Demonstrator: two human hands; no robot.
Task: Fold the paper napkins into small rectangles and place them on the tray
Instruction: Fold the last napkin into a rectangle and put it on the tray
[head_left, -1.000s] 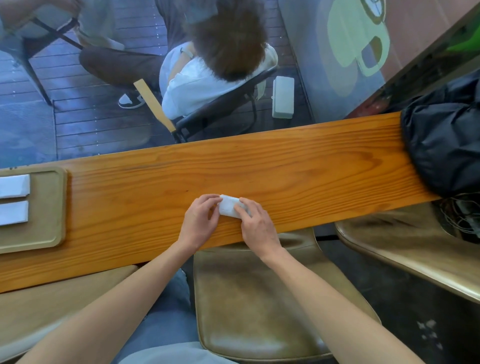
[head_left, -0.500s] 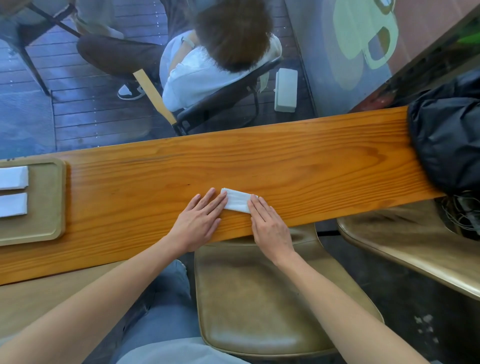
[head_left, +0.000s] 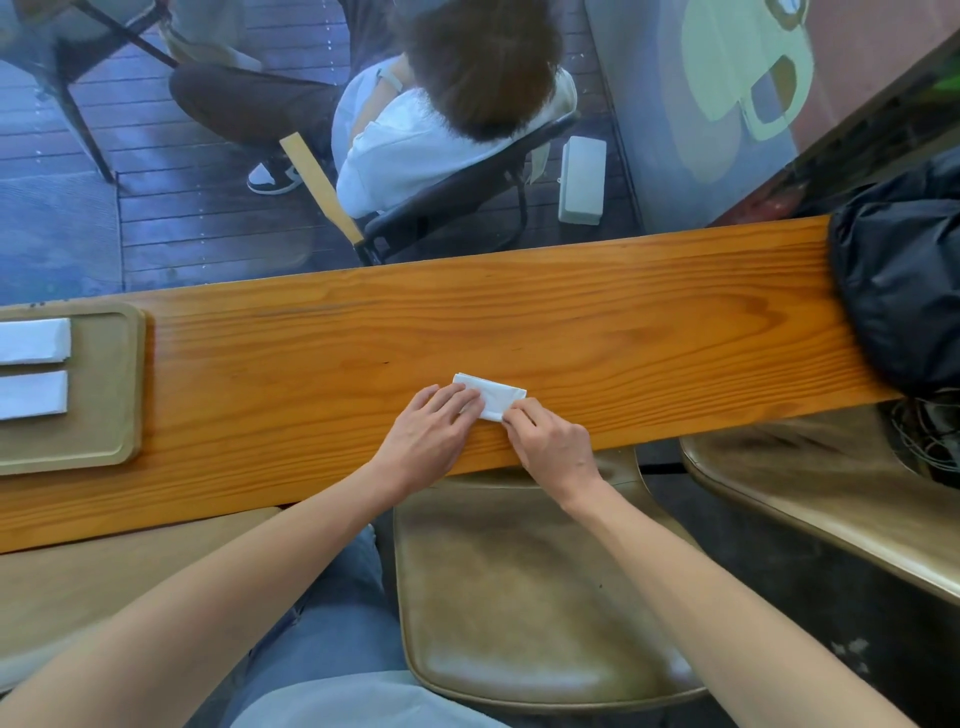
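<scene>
A small white folded napkin (head_left: 493, 396) lies near the front edge of a long wooden counter (head_left: 571, 322). The left hand (head_left: 426, 441) rests flat on its left end with straight fingers, likely pinning the fold, while the right hand (head_left: 550, 449) pinches its near right corner. Well to the left, a tan tray (head_left: 109, 395) holds two folded napkins (head_left: 34, 366) side by side.

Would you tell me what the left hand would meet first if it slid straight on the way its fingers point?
The folded napkin: the left hand already touches its near-left end, fingers aimed up-right.
</scene>
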